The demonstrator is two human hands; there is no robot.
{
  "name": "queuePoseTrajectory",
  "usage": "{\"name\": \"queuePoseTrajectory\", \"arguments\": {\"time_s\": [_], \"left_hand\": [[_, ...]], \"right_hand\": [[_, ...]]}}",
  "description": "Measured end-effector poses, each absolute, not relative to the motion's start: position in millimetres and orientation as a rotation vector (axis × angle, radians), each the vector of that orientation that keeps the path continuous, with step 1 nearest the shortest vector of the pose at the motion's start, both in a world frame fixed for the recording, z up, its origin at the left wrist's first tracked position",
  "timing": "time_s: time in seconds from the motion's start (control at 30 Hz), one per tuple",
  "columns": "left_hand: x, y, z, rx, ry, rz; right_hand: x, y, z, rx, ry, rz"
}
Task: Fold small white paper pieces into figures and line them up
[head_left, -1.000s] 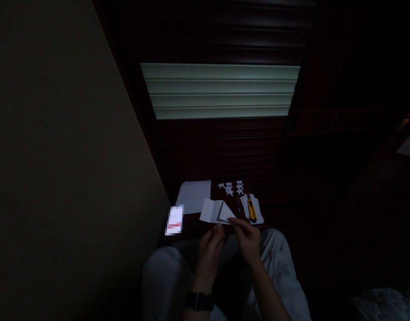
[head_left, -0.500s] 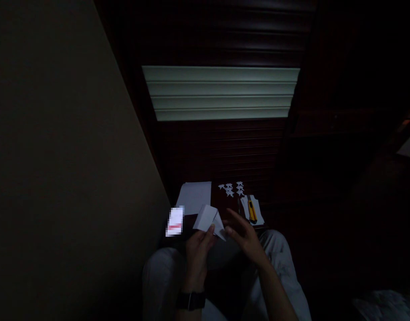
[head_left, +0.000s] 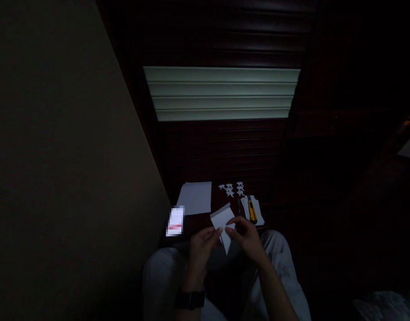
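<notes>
A folded piece of white paper, its lower end narrowing to a point, is held above my lap at the table's near edge. My left hand pinches its left side between thumb and fingers. On the right side, my right hand grips the same paper with thumb and index finger. Beyond it on the dark table lie several small white paper cut-outs. A yellow utility knife rests on a few white paper pieces to the right.
White paper sheets lie at the table's back left. A lit, blurred-out screen is at the left edge. A thin dark tool lies beside the knife. A wall rises at left; dark slatted panels stand behind.
The folded paper has turned and shifted right, its point now facing down. My right hand has closed from a spread pose onto the paper; my left hand moved slightly right with it.
</notes>
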State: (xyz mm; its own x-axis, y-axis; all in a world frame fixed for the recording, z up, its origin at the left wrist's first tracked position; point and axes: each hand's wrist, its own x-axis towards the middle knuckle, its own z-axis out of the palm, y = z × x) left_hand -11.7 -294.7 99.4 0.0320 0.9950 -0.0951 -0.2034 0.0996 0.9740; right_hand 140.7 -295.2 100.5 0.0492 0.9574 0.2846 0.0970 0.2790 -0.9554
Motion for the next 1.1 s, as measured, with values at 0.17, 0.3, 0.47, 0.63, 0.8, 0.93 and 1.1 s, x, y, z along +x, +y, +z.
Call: {"name": "queuePoseTrajectory", "arguments": {"time_s": [0.17, 0.3, 0.47, 0.63, 0.8, 0.93, 1.1], "left_hand": [[-4.3, -294.0, 92.0, 0.988, 1.125, 1.258], [3.5, -295.9, 91.8, 1.012, 1.127, 1.316], [9.0, -298.6, 92.7, 1.207, 1.180, 1.430], [11.4, -300.4, 87.4, 1.371, 1.310, 1.459], [20.0, -305.2, 88.0, 1.436, 1.335, 1.509], [22.4, -308.9, 90.7, 1.424, 1.329, 1.547], [17.7, -309.1, 90.2, 1.390, 1.340, 1.589]], "right_hand": [[133.2, -291.2, 97.4, -1.117, -1.202, 0.807], [129.7, -291.9, 96.1, -1.167, -1.193, 0.725], [126.1, -294.0, 97.6, -1.167, -1.177, 0.657], [122.0, -294.6, 96.1, -1.168, -1.140, 0.651], [118.0, -297.3, 98.3, -1.170, -1.105, 0.606], [116.0, -299.9, 102.0, -1.155, -1.116, 0.627], [117.0, -301.4, 99.5, -1.172, -1.065, 0.691]]}}
